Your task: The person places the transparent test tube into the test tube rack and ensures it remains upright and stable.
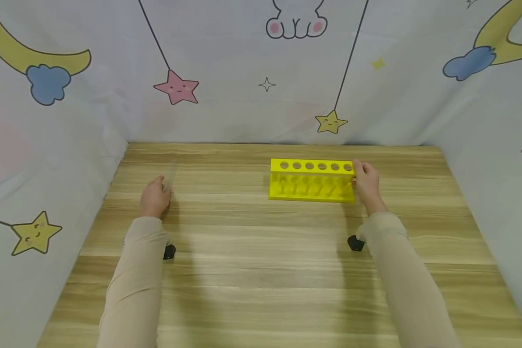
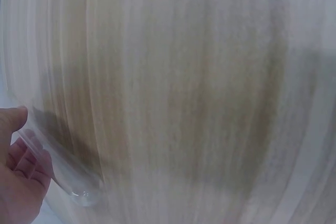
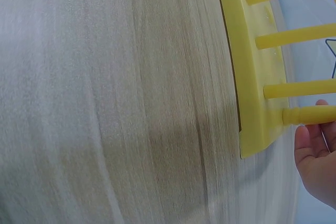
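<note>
A clear test tube (image 1: 170, 175) is pinched in my left hand (image 1: 155, 197) at the left of the table. In the left wrist view the glass tube (image 2: 79, 186) slants down with its rounded end toward the table, thumb and fingers around its upper part. My right hand (image 1: 367, 186) grips the right end of a yellow test tube rack (image 1: 315, 171), which stands upright toward the back. The rack has a row of round holes on top and pegs below. In the right wrist view the fingers of the right hand (image 3: 320, 166) curl at its end post (image 3: 310, 115).
The wood-grain table (image 1: 261, 256) is bordered at the back and sides by white cloth (image 1: 235, 106) printed with stars, moons and clouds. A small black device (image 1: 169, 252) shows by the left cuff, and another black device (image 1: 355, 243) by the right cuff.
</note>
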### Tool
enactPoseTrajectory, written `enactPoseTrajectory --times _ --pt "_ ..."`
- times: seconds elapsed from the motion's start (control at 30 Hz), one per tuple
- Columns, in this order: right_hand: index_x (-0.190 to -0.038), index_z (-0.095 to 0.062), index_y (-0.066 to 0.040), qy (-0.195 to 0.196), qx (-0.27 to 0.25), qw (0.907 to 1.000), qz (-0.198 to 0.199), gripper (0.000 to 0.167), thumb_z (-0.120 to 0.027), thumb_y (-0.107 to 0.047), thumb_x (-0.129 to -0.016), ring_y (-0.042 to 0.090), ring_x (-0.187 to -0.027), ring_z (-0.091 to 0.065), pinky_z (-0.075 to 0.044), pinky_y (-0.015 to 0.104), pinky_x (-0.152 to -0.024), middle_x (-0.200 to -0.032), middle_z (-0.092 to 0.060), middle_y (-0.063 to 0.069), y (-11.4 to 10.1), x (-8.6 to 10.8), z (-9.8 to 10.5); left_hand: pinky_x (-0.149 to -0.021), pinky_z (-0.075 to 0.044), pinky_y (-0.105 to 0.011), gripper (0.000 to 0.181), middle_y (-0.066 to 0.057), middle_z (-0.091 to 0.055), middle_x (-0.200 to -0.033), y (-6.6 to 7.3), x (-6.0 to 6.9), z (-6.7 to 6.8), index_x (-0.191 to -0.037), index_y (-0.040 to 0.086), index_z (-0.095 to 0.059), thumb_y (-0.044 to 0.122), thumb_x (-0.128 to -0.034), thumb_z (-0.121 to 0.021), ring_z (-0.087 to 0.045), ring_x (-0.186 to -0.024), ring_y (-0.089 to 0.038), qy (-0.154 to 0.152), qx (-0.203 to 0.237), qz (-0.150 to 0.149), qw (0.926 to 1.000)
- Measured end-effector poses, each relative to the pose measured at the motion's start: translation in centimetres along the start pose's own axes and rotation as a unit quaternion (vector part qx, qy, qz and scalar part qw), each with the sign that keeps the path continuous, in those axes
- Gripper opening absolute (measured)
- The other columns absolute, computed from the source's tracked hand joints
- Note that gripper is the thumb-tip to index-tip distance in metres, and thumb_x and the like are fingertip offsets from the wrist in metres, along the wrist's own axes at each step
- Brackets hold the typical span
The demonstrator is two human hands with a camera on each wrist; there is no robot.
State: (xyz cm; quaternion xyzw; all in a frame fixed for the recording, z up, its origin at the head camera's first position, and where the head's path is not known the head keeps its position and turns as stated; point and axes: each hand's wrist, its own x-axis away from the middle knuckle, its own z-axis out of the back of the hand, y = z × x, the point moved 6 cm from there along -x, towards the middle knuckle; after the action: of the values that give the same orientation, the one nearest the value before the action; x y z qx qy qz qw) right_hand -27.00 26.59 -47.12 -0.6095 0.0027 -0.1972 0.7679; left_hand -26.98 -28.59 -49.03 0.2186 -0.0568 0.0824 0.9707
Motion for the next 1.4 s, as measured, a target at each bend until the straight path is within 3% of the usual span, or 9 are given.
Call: enactPoseTrajectory --times 0.4,0.67,1.17,1.4 --pt "-0.083 -0.045 -0.013 -0.002 0.017 0.9998 0.001 0.037 -0.038 -0.05 -0.089 0.012 -0.089 -0.042 -0.044 0.031 -0.082 -0.092 -0.042 -0.006 0.01 0.07 -0.12 -0.09 -0.038 -0.053 0.047 -0.031 -0.05 -0.112 -0.46 -0.2 -0.24 -0.132 -0.007 -0.029 0.013 -0.0913 -0.043 -0.046 -0.104 -0.043 0.009 -0.001 -0.003 1.0" --pt "-0.081 -0.043 -0.014 -0.002 0.007 1.0 0.001 0.036 -0.038 -0.048 -0.089 0.012 -0.089 -0.042 -0.041 0.041 -0.09 -0.09 -0.041 -0.005 0.17 -0.11 -0.28 -0.089 -0.038 -0.054 0.046 -0.031 -0.05 -0.111 -0.64 -0.26 -0.32 -0.133 -0.005 -0.028 0.011 -0.0915 -0.042 -0.045 -0.103 -0.044 0.006 -0.003 -0.001 1.0" --pt "-0.079 -0.041 -0.013 -0.002 -0.002 1.0 -0.001 0.036 -0.038 -0.048 -0.089 0.016 -0.09 -0.042 -0.041 0.04 -0.088 -0.085 -0.038 -0.002 0.23 -0.11 -0.24 -0.091 -0.035 -0.056 0.045 -0.036 -0.044 -0.114 -0.41 -0.3 -0.1 -0.133 -0.004 -0.027 0.008 -0.091 -0.039 -0.041 -0.107 -0.048 0.001 -0.013 0.001 0.9999" --pt "-0.081 -0.042 -0.015 0.002 -0.003 1.0 0.0 0.035 -0.038 -0.049 -0.089 0.01 -0.087 -0.042 -0.04 0.041 -0.09 -0.09 -0.041 -0.006 0.16 0.0 -0.07 -0.091 -0.035 -0.056 0.046 -0.038 -0.042 -0.115 -0.22 -0.27 0.54 -0.132 -0.006 -0.027 0.007 -0.089 -0.039 -0.041 -0.106 -0.049 0.011 -0.009 -0.008 0.9999"
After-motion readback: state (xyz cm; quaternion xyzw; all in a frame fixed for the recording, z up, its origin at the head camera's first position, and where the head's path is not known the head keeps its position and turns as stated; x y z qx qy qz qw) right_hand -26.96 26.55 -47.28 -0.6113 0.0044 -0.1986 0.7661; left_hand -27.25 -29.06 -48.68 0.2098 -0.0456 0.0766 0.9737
